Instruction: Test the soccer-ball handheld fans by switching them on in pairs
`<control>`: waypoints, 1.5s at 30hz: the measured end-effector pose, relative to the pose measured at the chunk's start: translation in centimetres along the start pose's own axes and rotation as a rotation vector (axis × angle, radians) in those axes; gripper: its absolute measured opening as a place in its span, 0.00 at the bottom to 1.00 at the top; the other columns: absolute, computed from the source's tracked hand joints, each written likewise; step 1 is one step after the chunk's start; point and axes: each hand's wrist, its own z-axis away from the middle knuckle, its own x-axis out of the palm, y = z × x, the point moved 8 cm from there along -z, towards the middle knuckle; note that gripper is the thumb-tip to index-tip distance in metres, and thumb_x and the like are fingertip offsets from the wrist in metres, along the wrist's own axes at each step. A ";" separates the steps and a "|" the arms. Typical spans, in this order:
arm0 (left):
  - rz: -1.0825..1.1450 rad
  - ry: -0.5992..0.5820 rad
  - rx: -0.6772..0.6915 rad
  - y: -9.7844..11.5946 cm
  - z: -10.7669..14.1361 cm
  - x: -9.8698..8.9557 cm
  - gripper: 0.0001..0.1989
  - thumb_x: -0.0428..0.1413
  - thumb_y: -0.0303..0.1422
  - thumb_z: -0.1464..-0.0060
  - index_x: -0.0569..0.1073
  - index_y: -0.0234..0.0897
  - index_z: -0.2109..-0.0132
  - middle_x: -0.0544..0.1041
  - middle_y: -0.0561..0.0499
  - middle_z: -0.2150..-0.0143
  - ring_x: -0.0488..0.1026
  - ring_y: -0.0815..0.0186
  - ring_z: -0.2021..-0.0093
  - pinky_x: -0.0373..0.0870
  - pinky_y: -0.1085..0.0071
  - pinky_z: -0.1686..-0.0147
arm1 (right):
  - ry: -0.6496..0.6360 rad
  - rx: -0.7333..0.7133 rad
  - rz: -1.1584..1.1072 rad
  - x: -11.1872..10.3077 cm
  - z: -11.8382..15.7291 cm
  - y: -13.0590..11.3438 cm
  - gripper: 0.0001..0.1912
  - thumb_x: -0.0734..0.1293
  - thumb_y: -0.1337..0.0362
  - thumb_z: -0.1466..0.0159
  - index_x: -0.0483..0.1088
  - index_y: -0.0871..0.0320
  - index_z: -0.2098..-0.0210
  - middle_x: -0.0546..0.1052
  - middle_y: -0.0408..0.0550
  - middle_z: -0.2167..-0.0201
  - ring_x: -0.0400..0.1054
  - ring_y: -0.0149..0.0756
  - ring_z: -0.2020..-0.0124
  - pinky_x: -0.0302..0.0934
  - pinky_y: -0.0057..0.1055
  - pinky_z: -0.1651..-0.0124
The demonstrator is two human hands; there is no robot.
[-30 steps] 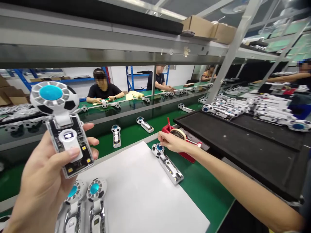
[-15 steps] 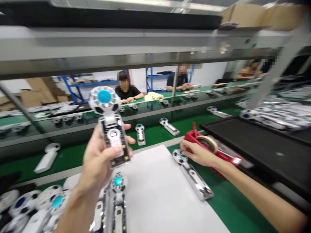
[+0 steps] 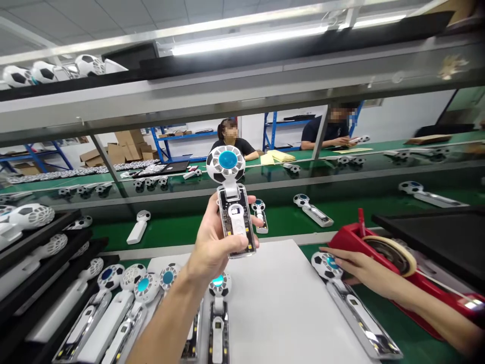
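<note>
My left hand (image 3: 212,242) holds up a handheld fan (image 3: 228,162) with a football-patterned head, a blue centre disc and a clear handle. My thumb presses the white control strip on its front, below a small lit display. My right hand (image 3: 359,268) reaches over a second football-patterned fan (image 3: 364,323) lying at the right of the white sheet (image 3: 280,303). Its fingers are stretched out at that fan's head, by the blue disc; the fingertips are partly hidden. Below my left hand another clear-handled fan (image 3: 219,328) lies on the sheet.
A red tape dispenser (image 3: 352,237) stands beyond my right hand, next to a black tray (image 3: 428,232). Several fans (image 3: 109,313) lie at the lower left beside stacked black trays (image 3: 49,268). More fans lie on the green belt (image 3: 197,222). Two people sit across the line.
The view has turned left and tilted up. My right hand's fingers, bent at the lying fan's head before, are now straighter. My left hand still holds its fan up.
</note>
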 end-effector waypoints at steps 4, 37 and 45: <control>0.019 0.017 0.010 0.2 0.0 0.1 0.34 0.66 0.26 0.56 0.61 0.42 0.43 0.71 0.42 0.41 0.79 0.61 0.62 0.77 0.66 0.66 | 0.290 -0.132 0.238 -1.3 1.6 -2.8 0.30 0.60 0.47 0.35 0.68 0.58 0.40 0.68 0.57 0.38 0.62 0.59 0.37 0.68 0.48 0.44; -0.145 0.419 -0.106 -0.3 0.5 -3.3 0.10 0.64 0.31 0.55 0.70 0.34 0.69 0.71 0.53 0.76 0.70 0.68 0.75 0.70 0.72 0.75 | -0.274 -0.578 -0.394 15.4 7.4 -28.3 0.12 0.70 0.61 0.36 0.71 0.58 0.55 0.77 0.49 0.59 0.74 0.43 0.59 0.72 0.40 0.55; -0.027 0.238 -0.204 -0.3 0.1 -2.6 0.23 0.63 0.21 0.60 0.67 0.36 0.56 0.75 0.51 0.61 0.76 0.63 0.59 0.75 0.69 0.64 | -0.383 -0.587 -0.604 14.6 7.9 -28.2 0.20 0.69 0.57 0.33 0.68 0.59 0.45 0.74 0.53 0.48 0.71 0.42 0.49 0.70 0.39 0.48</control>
